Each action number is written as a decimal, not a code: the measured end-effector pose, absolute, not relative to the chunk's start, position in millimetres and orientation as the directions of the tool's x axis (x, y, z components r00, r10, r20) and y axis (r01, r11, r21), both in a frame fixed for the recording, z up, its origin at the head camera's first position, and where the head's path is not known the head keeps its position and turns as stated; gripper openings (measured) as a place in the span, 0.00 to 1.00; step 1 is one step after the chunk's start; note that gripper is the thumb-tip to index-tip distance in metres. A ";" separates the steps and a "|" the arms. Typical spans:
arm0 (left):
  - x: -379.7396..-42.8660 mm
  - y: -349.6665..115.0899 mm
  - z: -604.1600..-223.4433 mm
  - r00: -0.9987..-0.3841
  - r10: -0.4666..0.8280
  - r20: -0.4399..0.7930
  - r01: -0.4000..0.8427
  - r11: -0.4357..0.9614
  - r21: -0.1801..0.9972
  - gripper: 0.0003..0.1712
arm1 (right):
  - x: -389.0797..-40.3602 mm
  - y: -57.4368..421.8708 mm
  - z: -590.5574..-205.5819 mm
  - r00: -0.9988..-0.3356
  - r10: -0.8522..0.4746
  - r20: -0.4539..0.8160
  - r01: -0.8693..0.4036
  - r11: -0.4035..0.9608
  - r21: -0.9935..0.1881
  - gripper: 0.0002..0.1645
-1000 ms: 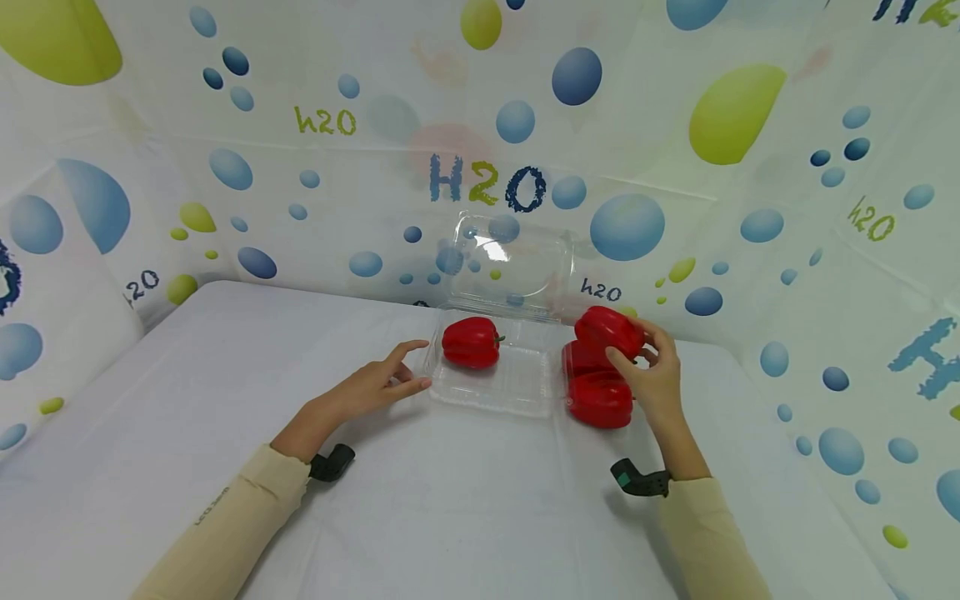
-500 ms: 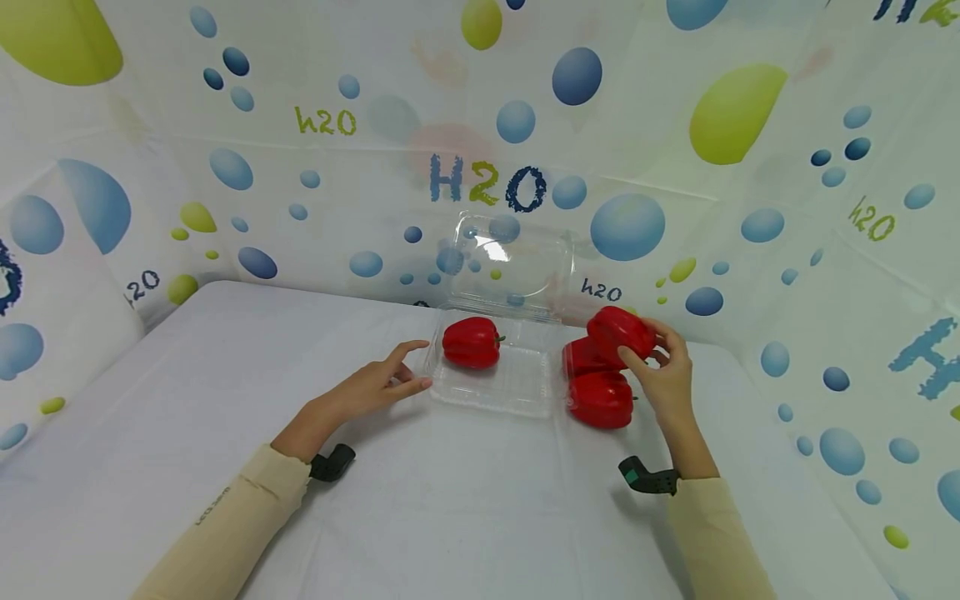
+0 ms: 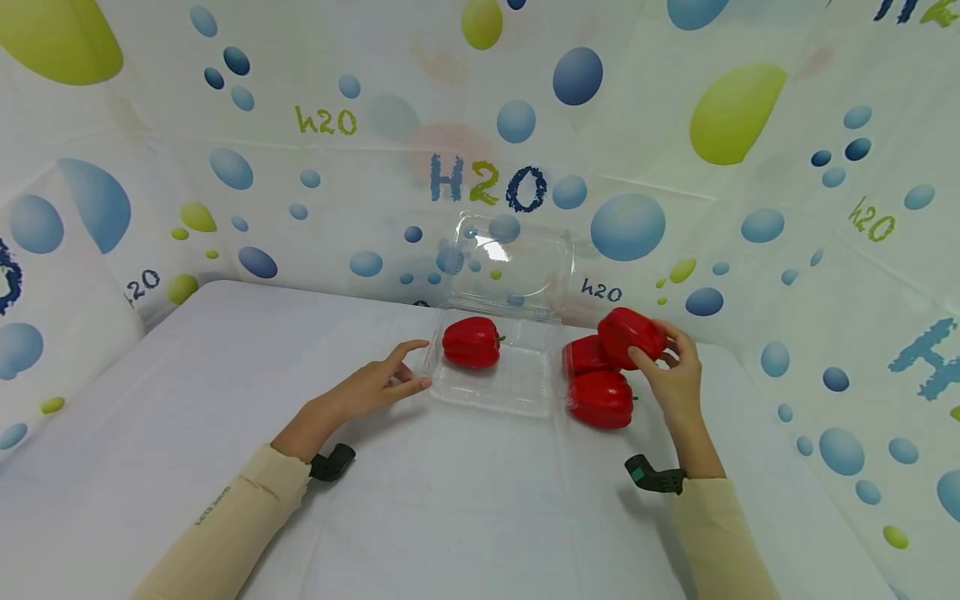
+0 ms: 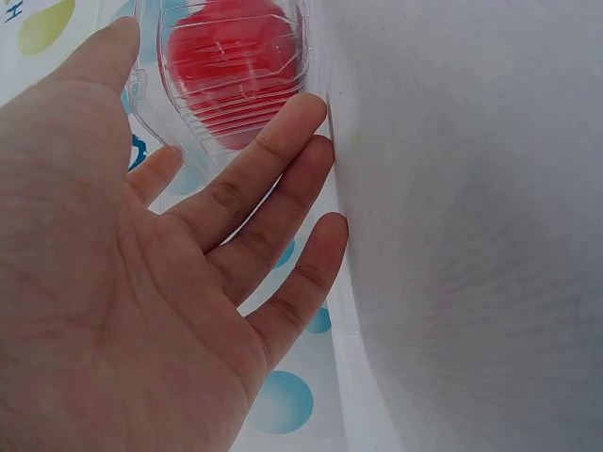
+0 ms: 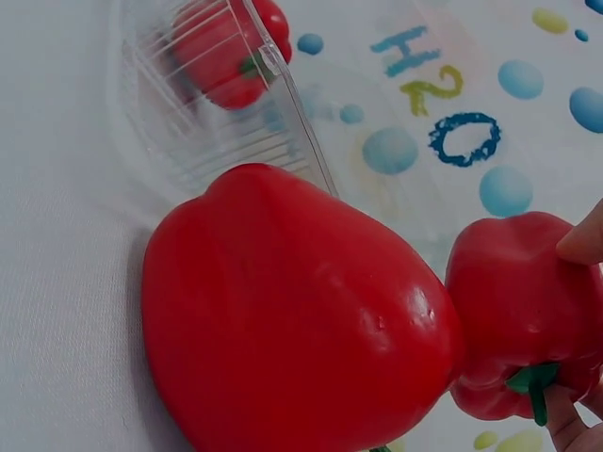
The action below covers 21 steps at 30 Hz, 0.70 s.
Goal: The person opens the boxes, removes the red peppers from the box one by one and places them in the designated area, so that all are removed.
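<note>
A clear plastic clamshell box (image 3: 525, 387) stands near the back of the table, its lid (image 3: 517, 267) raised. One red bell pepper (image 3: 470, 342) lies in its left half. My left hand (image 3: 358, 389) is at the box's left side, fingers extended and holding nothing; whether the fingertips touch the wall I cannot tell. My right hand (image 3: 675, 379) grips a second red bell pepper (image 3: 630, 337), thumb in front, with the green stem showing in the right wrist view. Just left of it sits another pepper (image 3: 585, 356), partly covered, and a front pepper (image 5: 292, 311) lies nearer me.
A white cloth (image 3: 465, 500) covers the table. Behind it hangs a white sheet (image 3: 390, 183) printed with blue and green drops. The box's right wall stands close beside the two peppers on the table.
My right hand has moved to the right with the gripped pepper, uncovering more of the pepper behind. The left hand, the box and the other peppers stay put.
</note>
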<state>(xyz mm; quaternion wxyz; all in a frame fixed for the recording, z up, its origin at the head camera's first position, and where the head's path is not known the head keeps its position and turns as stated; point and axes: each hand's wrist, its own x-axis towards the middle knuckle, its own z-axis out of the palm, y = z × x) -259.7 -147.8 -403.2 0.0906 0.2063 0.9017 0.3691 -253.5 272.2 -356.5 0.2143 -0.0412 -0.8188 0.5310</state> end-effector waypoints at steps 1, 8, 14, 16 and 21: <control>-259.5 -147.6 -403.1 -0.898 0.439 -0.011 0.305 0.642 0.703 0.40 | -253.5 273.0 -356.6 -0.904 0.298 0.307 -0.158 0.434 -0.887 0.36; -258.4 -147.2 -401.6 -0.898 0.440 -0.018 0.297 0.635 0.713 0.40 | -253.8 278.2 -358.0 -0.901 0.314 0.301 -0.152 0.420 -0.895 0.35; -257.8 -147.4 -400.7 -0.898 0.439 -0.025 0.292 0.639 0.712 0.41 | -255.5 282.8 -360.4 -0.898 0.329 0.291 -0.139 0.417 -0.898 0.35; -257.9 -147.3 -400.7 -0.898 0.440 -0.025 0.294 0.639 0.711 0.41 | -256.2 284.5 -361.4 -0.898 0.335 0.286 -0.133 0.413 -0.901 0.35; -258.8 -147.3 -400.6 -0.896 0.443 -0.022 0.298 0.638 0.710 0.41 | -257.0 287.8 -363.9 -0.894 0.352 0.278 -0.122 0.407 -0.905 0.35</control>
